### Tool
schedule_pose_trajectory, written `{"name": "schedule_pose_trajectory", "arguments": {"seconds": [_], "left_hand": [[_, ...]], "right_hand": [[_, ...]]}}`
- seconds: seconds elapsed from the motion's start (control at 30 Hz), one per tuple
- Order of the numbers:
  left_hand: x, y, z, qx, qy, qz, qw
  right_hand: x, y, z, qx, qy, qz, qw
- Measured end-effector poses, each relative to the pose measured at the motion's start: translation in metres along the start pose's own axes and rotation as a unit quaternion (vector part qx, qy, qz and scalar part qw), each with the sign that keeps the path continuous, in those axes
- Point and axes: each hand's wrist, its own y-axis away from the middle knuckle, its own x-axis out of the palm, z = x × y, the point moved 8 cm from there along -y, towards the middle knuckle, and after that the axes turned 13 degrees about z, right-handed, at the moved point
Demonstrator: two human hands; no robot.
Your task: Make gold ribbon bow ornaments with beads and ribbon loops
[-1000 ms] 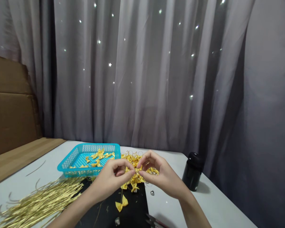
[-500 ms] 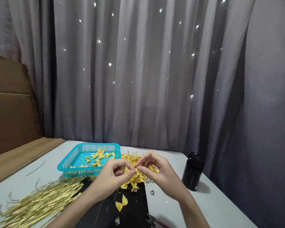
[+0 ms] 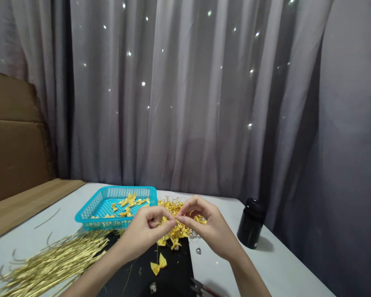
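Note:
My left hand (image 3: 144, 233) and my right hand (image 3: 212, 231) meet above a heap of yellow ribbon bows and curled gold wire (image 3: 174, 235). Their fingertips pinch a small piece of yellow ribbon (image 3: 175, 222), mostly hidden by my fingers. A single yellow bow (image 3: 158, 265) lies on the black mat (image 3: 176, 276) below the heap. To the left, a turquoise plastic basket (image 3: 116, 192) holds several loose yellow bows. A bundle of gold strips (image 3: 51, 260) lies near my left forearm.
A black jar (image 3: 251, 222) stands at the right of the white table (image 3: 266, 264). Small silver bells (image 3: 198, 251) lie beside the mat, and scissors (image 3: 200, 288) sit at its lower right. Cardboard (image 3: 15, 156) stands at the left, with a grey curtain (image 3: 185, 103) behind.
My right hand has shifted slightly toward my left hand, uncovering small silver bells beside the heap. The pinch stays at the same spot.

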Motion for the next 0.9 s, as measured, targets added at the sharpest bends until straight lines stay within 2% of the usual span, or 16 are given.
{"name": "schedule_pose_trajectory", "arguments": {"seconds": [0.7, 0.8, 0.9], "left_hand": [[-0.002, 0.0, 0.002, -0.007, 0.046, -0.001, 0.999], [0.001, 0.0, 0.003, 0.007, 0.081, 0.031, 0.996], [0.013, -0.001, 0.011, -0.026, 0.187, 0.096, 0.977]], "right_hand": [[-0.002, 0.002, -0.004, -0.01, -0.025, -0.035, 0.999], [-0.004, 0.001, -0.003, -0.012, -0.022, -0.043, 0.999], [-0.003, 0.001, -0.004, -0.011, -0.015, -0.039, 0.999]]}}
